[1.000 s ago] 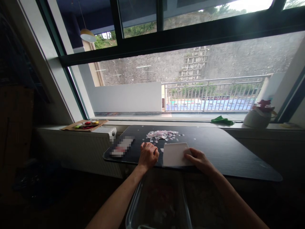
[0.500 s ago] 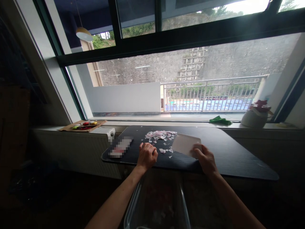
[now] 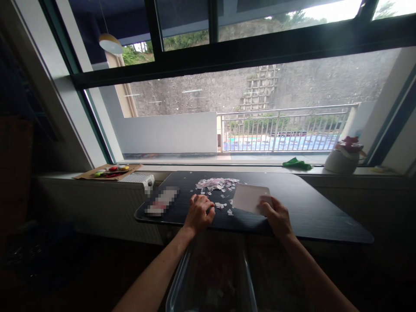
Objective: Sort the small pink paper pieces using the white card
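Note:
My right hand (image 3: 279, 216) grips a pale, flat rectangular card (image 3: 248, 197) by its right edge, thumb on top, tilted over the dark table. Close to the card's lower left corner lie small cut paper pieces (image 3: 220, 206). A larger heap of white and pinkish paper bits (image 3: 217, 184) sits behind them. On the near part of the table rests my left hand (image 3: 199, 213), its fingers bent and the thumb apart from them, with nothing seen in it. Below the table edge, between my forearms, is a clear plastic bin (image 3: 178, 277) with dim paper scraps inside.
The black table (image 3: 312, 208) stands against the windowsill. On its left lies a pixelated flat object (image 3: 162, 201). Along the sill are cardboard with colourful items (image 3: 110, 171), a green cloth (image 3: 296, 164) and a white pot-like object (image 3: 342, 160). A radiator (image 3: 113, 203) is at left.
The card has shifted slightly downward and left with my right hand. My left fingers look a little less curled, with the thumb further apart. The whole view has shifted slightly.

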`<state>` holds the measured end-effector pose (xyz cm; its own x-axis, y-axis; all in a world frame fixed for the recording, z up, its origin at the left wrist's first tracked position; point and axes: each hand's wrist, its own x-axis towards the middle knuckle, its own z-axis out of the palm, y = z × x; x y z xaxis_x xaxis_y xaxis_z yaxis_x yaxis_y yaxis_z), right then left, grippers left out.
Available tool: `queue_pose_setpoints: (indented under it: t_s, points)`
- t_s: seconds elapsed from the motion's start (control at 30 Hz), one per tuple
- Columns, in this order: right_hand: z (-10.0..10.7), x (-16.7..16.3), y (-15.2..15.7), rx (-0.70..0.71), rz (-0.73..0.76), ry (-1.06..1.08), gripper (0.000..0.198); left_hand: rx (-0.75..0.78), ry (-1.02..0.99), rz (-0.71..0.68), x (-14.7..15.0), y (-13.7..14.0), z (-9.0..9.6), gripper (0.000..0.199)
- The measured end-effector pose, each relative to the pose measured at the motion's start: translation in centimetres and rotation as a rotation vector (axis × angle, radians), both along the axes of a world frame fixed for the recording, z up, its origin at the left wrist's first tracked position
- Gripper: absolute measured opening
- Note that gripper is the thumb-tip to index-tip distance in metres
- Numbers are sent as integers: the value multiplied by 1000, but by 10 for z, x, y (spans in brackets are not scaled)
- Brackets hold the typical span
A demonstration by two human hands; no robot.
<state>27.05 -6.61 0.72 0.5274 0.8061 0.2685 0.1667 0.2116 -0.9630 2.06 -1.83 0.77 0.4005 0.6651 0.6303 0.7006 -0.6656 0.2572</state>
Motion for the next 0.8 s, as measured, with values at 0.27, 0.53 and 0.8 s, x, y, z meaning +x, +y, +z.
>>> queue_pose_setpoints:
  t_s: [0.27, 0.53, 0.8]
  points:
    - [4, -3, -5, -2, 48, -30, 28, -6, 18, 18, 0, -1, 1, 18]
    - [2, -2, -4, 32, -33, -33, 29, -10, 9, 20, 0, -1, 1, 17]
    - [4, -3, -5, 20, -49, -46, 28, 5, 9, 22, 0, -1, 0, 16]
